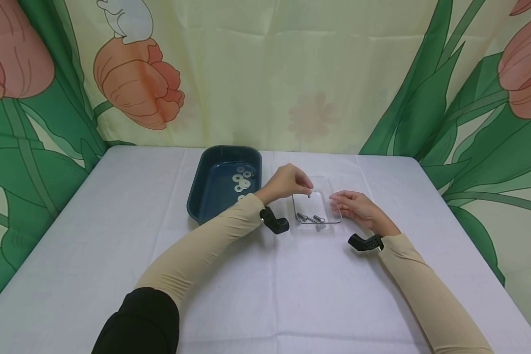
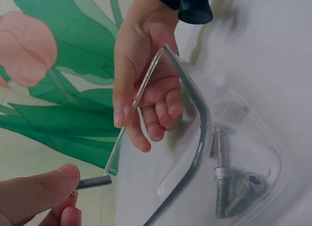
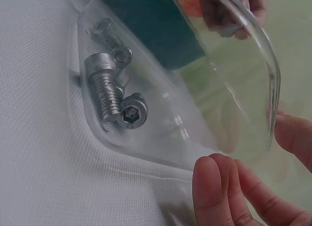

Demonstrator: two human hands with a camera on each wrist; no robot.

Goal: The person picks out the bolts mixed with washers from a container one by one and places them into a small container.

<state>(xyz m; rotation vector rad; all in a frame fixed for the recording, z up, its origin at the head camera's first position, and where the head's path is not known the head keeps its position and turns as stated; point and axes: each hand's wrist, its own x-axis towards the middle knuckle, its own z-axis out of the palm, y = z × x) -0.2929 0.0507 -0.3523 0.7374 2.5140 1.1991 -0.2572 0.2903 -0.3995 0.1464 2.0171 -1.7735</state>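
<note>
My left hand pinches a small threaded metal screw between thumb and fingertips, above the far part of a clear plastic box. The screw's threaded end sticks out past the fingers, while its head is hidden by them. At the box's right side my right hand holds the wall, thumb at the rim and fingers against the outside. Several silver socket-head screws lie loose at the box's near end.
A dark blue tray stands left of the box, behind my left forearm, with several pale washers in it. A white cloth covers the table. Behind hangs a flower-printed curtain.
</note>
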